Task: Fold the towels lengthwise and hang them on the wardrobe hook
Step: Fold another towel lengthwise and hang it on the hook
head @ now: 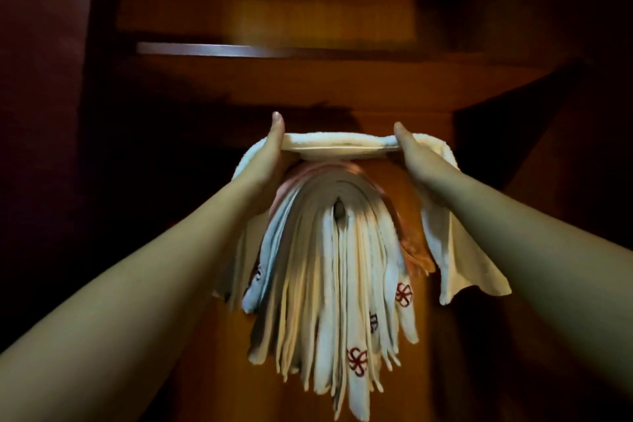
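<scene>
Thick bundle of hung towels point(329, 264) draped over wardrobe hook point(338, 211), above it folded towel point(342, 147) stretched level, left hand point(265, 158) and right hand point(416, 158) gripping its ends, fingers wrapped behind cloth, wooden wardrobe back point(239, 86) beyond.

**Folded towel held over a loaded hook**

Left hand point(270, 154) and right hand point(416, 158) grip a folded cream towel point(339, 147), stretched level between them; just below hangs a bundle of towels point(329, 267) against the wooden wardrobe point(239, 89); ends droop outside both wrists.
</scene>
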Tool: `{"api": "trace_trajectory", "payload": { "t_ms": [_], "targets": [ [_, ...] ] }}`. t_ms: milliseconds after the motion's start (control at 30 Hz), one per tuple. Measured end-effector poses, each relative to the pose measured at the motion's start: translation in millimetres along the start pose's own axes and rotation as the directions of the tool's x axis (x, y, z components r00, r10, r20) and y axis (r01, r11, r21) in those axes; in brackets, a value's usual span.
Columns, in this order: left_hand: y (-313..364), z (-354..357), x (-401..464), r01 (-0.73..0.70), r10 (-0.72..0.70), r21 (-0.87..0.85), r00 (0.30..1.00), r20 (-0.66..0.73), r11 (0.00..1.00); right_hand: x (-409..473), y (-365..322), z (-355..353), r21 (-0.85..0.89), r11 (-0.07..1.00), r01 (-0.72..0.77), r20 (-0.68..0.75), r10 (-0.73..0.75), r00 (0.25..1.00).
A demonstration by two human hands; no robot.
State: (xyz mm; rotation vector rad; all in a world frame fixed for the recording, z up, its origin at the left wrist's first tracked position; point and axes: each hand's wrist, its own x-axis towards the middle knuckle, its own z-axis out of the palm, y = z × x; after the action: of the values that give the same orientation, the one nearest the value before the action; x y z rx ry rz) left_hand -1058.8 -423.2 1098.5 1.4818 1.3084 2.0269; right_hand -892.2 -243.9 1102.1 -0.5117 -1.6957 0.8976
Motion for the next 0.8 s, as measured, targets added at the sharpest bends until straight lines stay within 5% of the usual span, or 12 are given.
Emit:
{"api": "trace_trajectory", "payload": {
  "t_ms": [367,800],
  "targets": [
    [-44.1,-21.5,47.4,0.119,-0.120,0.081,0.993,0.009,0.990,30.2,30.7,27.1,0.002,0.984,-0.178,0.212,0.174,0.962],
    [-77.3,-21.9,31.1,0.111,-0.109,0.009,0.985,-0.132,0.994,29.3,64.9,39.4,0.081,0.965,-0.248,0.203,0.227,0.952]
  ]
}}
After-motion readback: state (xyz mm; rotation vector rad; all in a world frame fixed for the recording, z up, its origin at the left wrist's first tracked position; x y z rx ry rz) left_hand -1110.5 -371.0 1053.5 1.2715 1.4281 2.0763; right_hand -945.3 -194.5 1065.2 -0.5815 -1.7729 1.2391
